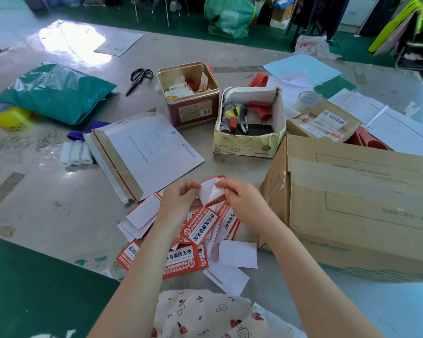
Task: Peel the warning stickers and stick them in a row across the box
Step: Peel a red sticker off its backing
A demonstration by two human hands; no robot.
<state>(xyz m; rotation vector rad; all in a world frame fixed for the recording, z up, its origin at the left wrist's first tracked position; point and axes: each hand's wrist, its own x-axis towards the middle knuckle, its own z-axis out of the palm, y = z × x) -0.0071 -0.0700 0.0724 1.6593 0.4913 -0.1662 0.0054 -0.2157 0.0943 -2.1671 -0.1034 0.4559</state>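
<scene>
Both hands are up over the pile, working 1 sticker (211, 191) between them: the left hand (178, 200) pinches its left edge, thumb and fingers curled onto the paper, and the right hand (239, 198) pinches the upper right corner, where the white backing looks to be lifting away from the red-edged face. So both hands are gripping the same sticker, neither one free. It is held just above the table (47, 191), white side toward the camera, tilted, its long axis running roughly up-left to down-right between the 2 grips. Below the wrists lies the loose pile (198, 230) of red-and-white stickers, some face up, some showing blank white, with spent backing slips (237, 253) scattered at the near edge. Now the relation that matters: the box (352, 203) sits to the right of the hands, just beside the right forearm, its broad top face stretching away right and back, a taped seam running along it. The right hand is plainly the nearer one to it. No sticker shows on the box top from here, so the row looks unstarted, or whatever is there is out of sight. My read is that the peel is only partly done, and once it is free the carry goes rightward and slightly up onto that top face.
</scene>
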